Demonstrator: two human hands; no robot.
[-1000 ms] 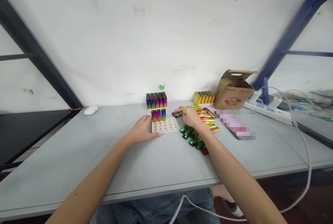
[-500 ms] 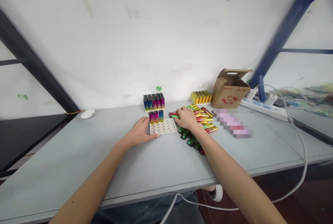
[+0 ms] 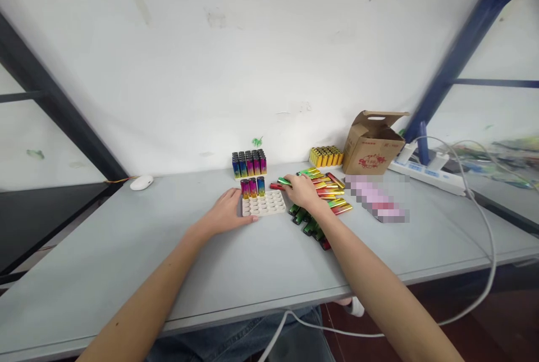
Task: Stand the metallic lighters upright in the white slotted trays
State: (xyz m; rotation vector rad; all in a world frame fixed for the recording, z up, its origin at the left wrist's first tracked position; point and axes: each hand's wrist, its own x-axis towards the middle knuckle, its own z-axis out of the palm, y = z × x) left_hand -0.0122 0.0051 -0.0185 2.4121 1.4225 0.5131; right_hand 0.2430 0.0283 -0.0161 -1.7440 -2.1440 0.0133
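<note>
A white tray with rows of holes (image 3: 269, 205) lies on the table, and three purple and blue lighters (image 3: 252, 188) stand in its back left holes. My left hand (image 3: 225, 210) grips the tray's left end, thumb along the front edge and fingers at the side. To the right, my right hand (image 3: 301, 191) is over a loose pile of green, red and gold lighters (image 3: 311, 227). Its fingers close on a green lighter (image 3: 284, 181), whose end sticks out to the left. Just below that, a red lighter (image 3: 277, 186) pokes out; whether it is held is hidden.
A full block of blue and purple lighters (image 3: 249, 164) stands by the wall. Yellow lighters (image 3: 326, 156) in a tray stand beside an open cardboard box (image 3: 373, 149). A power strip (image 3: 433, 175) with white cables is at right, a white round device (image 3: 142, 183) at left.
The green lighter at my right fingertips has risen slightly and tilted, with its end now clear of the red one. My left hand and the tray have stayed in place.
</note>
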